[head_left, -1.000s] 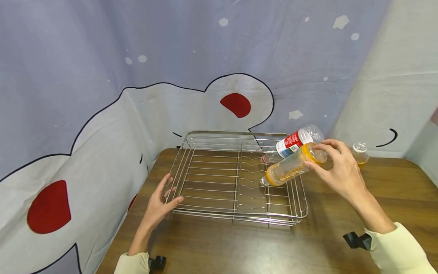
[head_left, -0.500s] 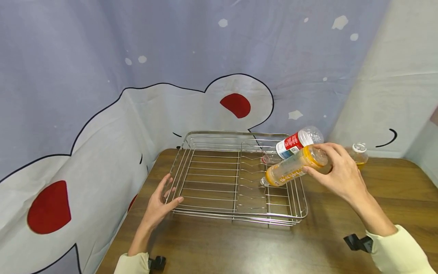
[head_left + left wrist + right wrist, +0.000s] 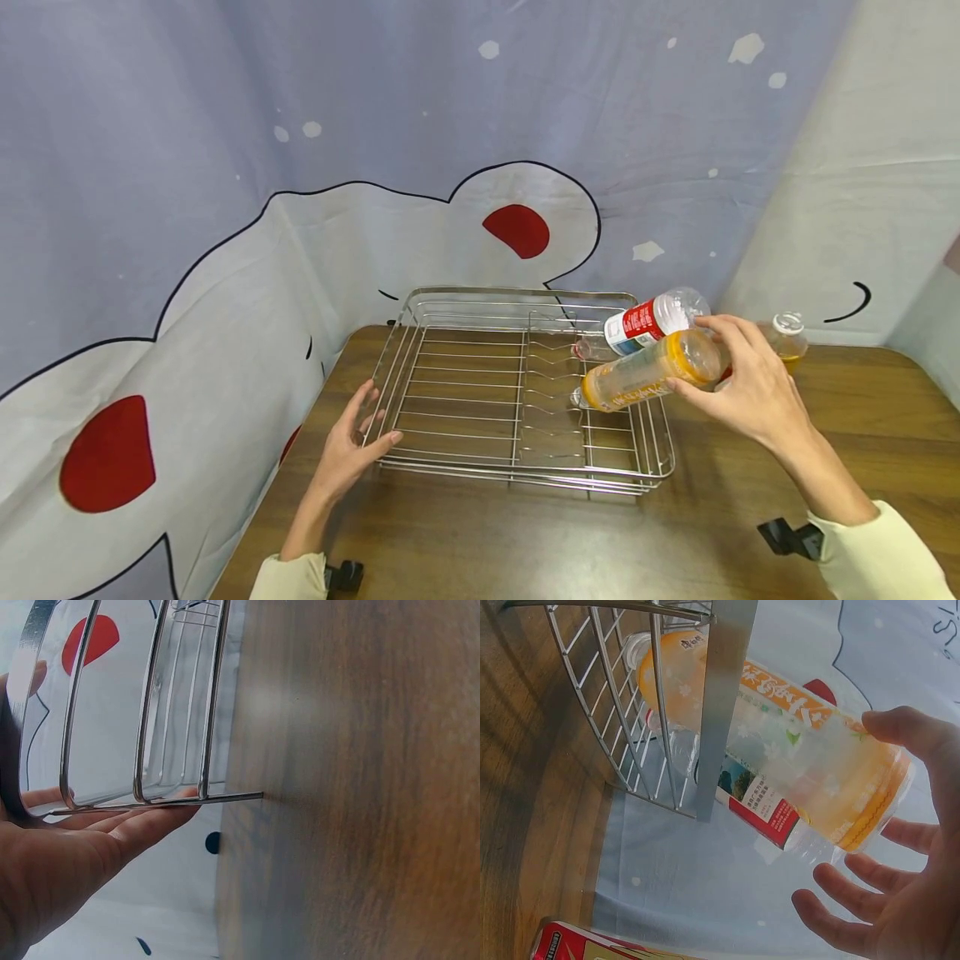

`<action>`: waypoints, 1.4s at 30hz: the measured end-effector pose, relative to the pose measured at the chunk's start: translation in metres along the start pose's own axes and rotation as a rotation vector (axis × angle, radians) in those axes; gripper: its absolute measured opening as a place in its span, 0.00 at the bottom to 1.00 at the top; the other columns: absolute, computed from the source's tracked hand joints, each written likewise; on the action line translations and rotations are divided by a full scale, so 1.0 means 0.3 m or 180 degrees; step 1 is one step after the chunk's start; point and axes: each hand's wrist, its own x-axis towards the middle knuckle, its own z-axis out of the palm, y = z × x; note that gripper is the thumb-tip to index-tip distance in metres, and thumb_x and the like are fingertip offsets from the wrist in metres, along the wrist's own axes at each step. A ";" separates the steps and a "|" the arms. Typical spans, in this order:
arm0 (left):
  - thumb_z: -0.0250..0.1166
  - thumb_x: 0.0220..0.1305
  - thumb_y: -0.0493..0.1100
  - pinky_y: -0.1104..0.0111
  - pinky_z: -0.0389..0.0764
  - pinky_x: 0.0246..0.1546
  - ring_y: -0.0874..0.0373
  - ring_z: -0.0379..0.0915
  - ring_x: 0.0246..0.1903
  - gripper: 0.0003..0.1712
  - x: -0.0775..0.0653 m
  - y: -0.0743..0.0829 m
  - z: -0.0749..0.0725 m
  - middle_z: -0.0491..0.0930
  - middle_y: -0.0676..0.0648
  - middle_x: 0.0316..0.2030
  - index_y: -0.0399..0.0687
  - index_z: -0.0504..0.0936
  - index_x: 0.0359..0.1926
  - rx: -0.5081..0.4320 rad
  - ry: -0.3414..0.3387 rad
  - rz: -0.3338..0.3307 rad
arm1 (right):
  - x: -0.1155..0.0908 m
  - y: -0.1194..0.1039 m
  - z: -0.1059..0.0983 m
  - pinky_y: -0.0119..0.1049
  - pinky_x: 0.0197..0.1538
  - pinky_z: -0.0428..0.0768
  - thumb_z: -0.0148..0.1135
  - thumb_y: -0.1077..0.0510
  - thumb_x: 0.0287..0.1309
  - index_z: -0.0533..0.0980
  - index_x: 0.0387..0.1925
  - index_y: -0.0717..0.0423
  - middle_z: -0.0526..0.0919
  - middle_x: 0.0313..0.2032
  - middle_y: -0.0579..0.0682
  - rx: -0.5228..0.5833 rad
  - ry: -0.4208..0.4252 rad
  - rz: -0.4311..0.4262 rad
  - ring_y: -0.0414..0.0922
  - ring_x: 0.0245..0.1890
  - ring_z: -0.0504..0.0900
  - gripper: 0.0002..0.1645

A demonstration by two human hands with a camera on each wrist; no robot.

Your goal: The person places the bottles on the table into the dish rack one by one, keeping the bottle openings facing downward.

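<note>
A wire dish rack (image 3: 465, 475) stands on the wooden table. My left hand (image 3: 348, 446) holds its left end, thumb at the near corner; in the left wrist view the fingers (image 3: 154, 825) lie along the outside of the wires. An orange-labelled clear plastic bottle (image 3: 637, 377) slants neck-down over the rack's right side, crossing the rim. My right hand (image 3: 753, 387) grips its base, thumb on one side; in the right wrist view some fingertips (image 3: 825, 874) stand off it. Behind it a red-and-white-labelled plastic bottle (image 3: 637, 323) leans at a similar slant, neck inside the rack.
Beyond my right hand stands a white-capped bottle (image 3: 789, 335) with yellow liquid, partly hidden. A red and gold can or carton (image 3: 592, 945) shows at the bottom of the right wrist view. A patterned curtain (image 3: 480, 125) hangs behind the table (image 3: 525, 550).
My right hand has lowered the orange-labelled bottle's base slightly, so it tilts flatter. The red-labelled bottle's base has also dropped a little. My left hand has stayed put.
</note>
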 end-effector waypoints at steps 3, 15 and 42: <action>0.68 0.61 0.33 0.39 0.61 0.63 0.30 0.56 0.67 0.52 -0.001 0.000 -0.002 0.48 0.32 0.74 0.43 0.46 0.78 0.0013 0.0006 -0.0002 | -0.004 -0.003 -0.002 0.53 0.38 0.73 0.82 0.54 0.29 0.73 0.57 0.59 0.75 0.54 0.59 0.0034 -0.0049 0.0000 0.56 0.50 0.74 0.48; 0.68 0.60 0.33 0.39 0.60 0.63 0.30 0.57 0.67 0.52 -0.002 0.001 -0.007 0.49 0.32 0.74 0.41 0.47 0.78 0.0031 0.0034 0.0008 | -0.013 -0.002 -0.014 0.60 0.42 0.74 0.85 0.51 0.27 0.69 0.64 0.56 0.71 0.59 0.60 0.0099 -0.0241 0.0096 0.57 0.53 0.72 0.56; 0.68 0.62 0.34 0.38 0.58 0.64 0.30 0.55 0.67 0.51 -0.003 -0.007 -0.004 0.48 0.34 0.74 0.45 0.47 0.78 0.0052 -0.0026 0.0027 | -0.153 0.477 -0.035 0.66 0.70 0.42 0.69 0.49 0.57 0.27 0.76 0.55 0.35 0.73 0.72 0.0991 -0.0243 0.2287 0.68 0.73 0.37 0.68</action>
